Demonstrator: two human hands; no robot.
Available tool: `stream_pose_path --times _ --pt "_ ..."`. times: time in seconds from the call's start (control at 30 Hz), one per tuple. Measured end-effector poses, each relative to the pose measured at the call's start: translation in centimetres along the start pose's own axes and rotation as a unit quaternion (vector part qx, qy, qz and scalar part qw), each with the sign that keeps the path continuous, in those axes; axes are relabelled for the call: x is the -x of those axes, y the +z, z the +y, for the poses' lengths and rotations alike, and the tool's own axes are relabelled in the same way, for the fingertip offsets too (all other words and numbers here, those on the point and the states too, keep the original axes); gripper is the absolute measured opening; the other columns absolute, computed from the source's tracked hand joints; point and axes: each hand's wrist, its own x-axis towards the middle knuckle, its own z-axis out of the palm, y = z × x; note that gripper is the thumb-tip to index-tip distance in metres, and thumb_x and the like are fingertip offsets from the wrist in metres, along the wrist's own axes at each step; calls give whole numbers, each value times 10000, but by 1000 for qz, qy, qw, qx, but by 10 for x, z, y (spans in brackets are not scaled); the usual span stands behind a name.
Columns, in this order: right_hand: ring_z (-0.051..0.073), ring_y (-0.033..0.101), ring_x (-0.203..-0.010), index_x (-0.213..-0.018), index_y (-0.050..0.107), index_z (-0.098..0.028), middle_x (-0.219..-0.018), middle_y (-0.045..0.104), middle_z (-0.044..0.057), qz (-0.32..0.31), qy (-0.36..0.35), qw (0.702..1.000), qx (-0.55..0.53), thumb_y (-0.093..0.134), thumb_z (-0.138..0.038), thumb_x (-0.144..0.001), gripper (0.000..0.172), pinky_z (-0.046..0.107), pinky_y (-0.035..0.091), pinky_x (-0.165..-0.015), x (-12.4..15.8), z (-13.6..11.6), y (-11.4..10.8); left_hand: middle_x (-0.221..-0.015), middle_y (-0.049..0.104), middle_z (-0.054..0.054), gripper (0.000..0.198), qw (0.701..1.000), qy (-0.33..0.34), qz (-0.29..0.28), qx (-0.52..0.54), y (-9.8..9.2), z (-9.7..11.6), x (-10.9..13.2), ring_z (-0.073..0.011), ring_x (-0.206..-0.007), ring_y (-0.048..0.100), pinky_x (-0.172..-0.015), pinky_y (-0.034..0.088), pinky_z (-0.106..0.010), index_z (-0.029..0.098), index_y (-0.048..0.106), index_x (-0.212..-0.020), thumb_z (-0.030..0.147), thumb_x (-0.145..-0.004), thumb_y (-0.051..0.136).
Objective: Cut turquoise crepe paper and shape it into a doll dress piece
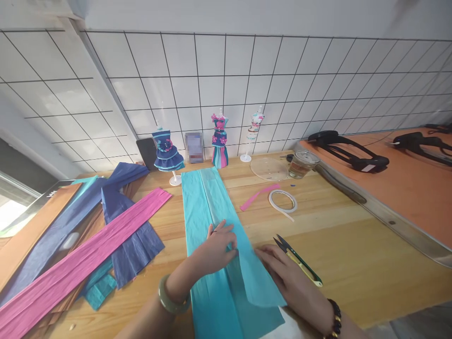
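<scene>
A long strip of turquoise crepe paper (197,212) runs away from me over the wooden table, with a flap on its right side folded up. My left hand (219,247) rests on the middle of the strip, fingers apart and slightly bent. At the flap's right edge, my right hand (282,273) has its fingers closed on the paper; the thumb is mostly hidden. Just beyond that hand lie green-and-yellow thread snips (300,263). A roll of narrow tape (282,201) with a loose end and a small pink strip (259,195) are farther back.
Pink crepe paper (106,245) lies across blue and orange sheets at left. Along the tiled wall stand three small dress forms, one in blue (165,153), one multicoloured (220,141), one white (254,127). A glass jar (302,163) sits near a clear disc (269,169).
</scene>
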Motion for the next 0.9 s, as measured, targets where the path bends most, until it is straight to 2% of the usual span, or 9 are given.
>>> stream_pose_path --times 0.13,0.23,0.37,0.47,0.57,0.63,0.73,0.8,0.9 --pt "207 493 -1079 -1169 513 -237 -1179 507 92 -12 43 997 -57 398 -126 -841 365 365 422 -911 -22 -7 -11 -1308 479 -43 84 999 2 23 45 -5 -2 2 -237 -1353 147 -1080 110 -517 225 516 -831 245 -848 437" --pt "217 560 -882 -901 603 -204 -914 613 65 -2 78 993 -94 429 -265 -857 190 338 460 -770 -40 -8 -11 -1255 517 -49 128 998 5 29 60 -5 -4 2 -242 -1350 161 -1082 119 -508 220 506 -806 300 -861 422" --pt "177 527 -664 -672 542 -186 -683 576 14 29 110 983 -147 423 -367 -853 283 279 420 -616 -61 -4 -4 -1226 528 -47 157 996 6 32 77 -4 -5 1 -253 -1345 178 -1087 100 -507 221 493 -776 320 -865 412" --pt "146 475 -567 -620 499 -182 -586 513 -18 43 128 977 -164 418 -398 -848 324 251 373 -538 -74 2 3 -1047 596 -35 178 996 9 48 70 -5 -3 0 -252 -1326 233 -1080 140 -489 222 495 -751 344 -860 424" --pt "133 454 -553 -652 520 -177 -577 500 -28 52 130 975 -174 427 -400 -840 306 240 366 -526 -84 8 9 -907 604 -34 260 994 4 94 53 -4 -1 -3 -254 -1188 428 -999 314 -424 208 487 -648 380 -839 452" --pt "127 452 -566 -676 534 -175 -598 507 -27 62 131 973 -178 464 -389 -823 269 233 374 -534 -88 12 13 -951 598 -50 293 989 -22 137 42 -2 -1 -6 -251 -1097 488 -914 386 -388 196 505 -605 384 -827 467" --pt "125 459 -579 -753 563 -174 -619 518 -25 78 135 971 -181 513 -377 -799 214 229 387 -543 -92 16 17 -1060 576 -67 265 977 -77 200 16 1 -6 -10 -257 -1080 473 -881 382 -392 188 567 -610 352 -807 503" --pt "128 475 -581 -902 578 -171 -621 530 -27 82 134 969 -188 517 -375 -800 236 230 401 -546 -92 18 17 -990 592 -60 243 972 -95 215 2 3 -10 -13 -243 -1017 491 -871 373 -398 189 585 -619 328 -803 509" --pt "136 507 -590 -1147 500 -155 -612 541 -32 83 135 967 -201 494 -367 -818 392 240 426 -563 -91 18 15 -855 593 -47 239 971 -106 213 -6 6 -16 -15 -216 -889 519 -842 380 -389 184 586 -618 316 -799 502"
